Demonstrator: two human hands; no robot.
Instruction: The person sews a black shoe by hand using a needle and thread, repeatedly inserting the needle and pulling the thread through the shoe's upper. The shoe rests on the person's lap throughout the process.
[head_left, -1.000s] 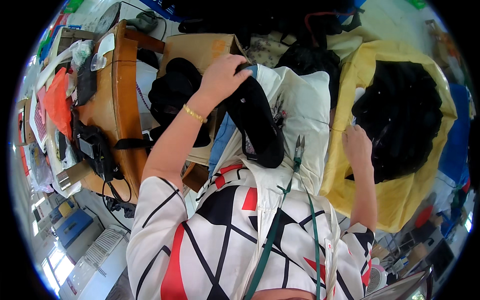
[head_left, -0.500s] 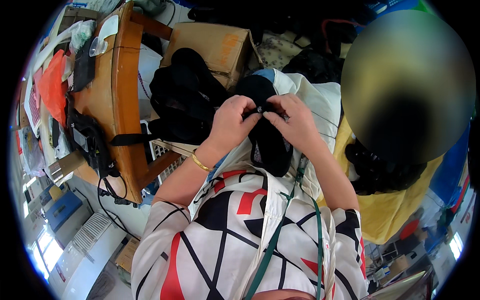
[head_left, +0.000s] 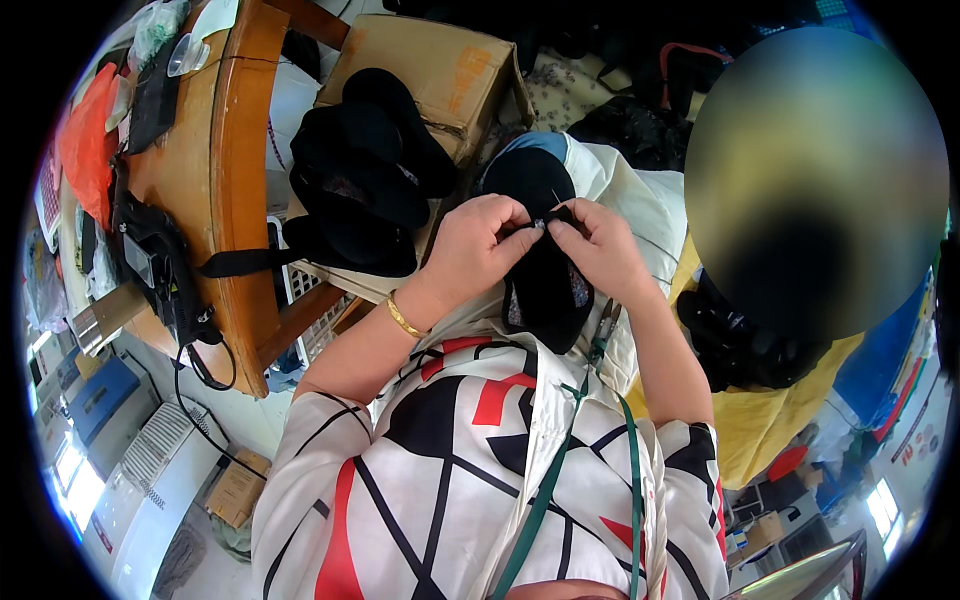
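A black cloth shoe [head_left: 543, 300] with a patterned lining lies lengthwise on my lap, its rounded toe pointing away from me. My left hand [head_left: 487, 238] pinches the shoe's upper near its middle, thumb and fingertips pressed together. Opposite it, my right hand [head_left: 603, 250] is closed at the same spot, the fingertips almost meeting the left ones. Between them shows a small shiny bit [head_left: 540, 224], too small to name. A thin needle-like sliver [head_left: 557, 196] sticks up by the right fingertips. More black cloth shoes [head_left: 350, 165] are piled to the left.
A cardboard box [head_left: 425, 75] stands behind the pile. At left is a wooden table [head_left: 205, 170] with a black bag [head_left: 150, 255] and a red plastic bag [head_left: 88, 150]. White cloth [head_left: 640, 190] covers my lap. To the right, black items [head_left: 750, 345] rest on yellow cloth [head_left: 760, 420].
Both hands and the shoe sit slightly farther right in view, still pinching the same area. The needle-like sliver now shows by the right fingertips. The surroundings have shifted slightly with the head.
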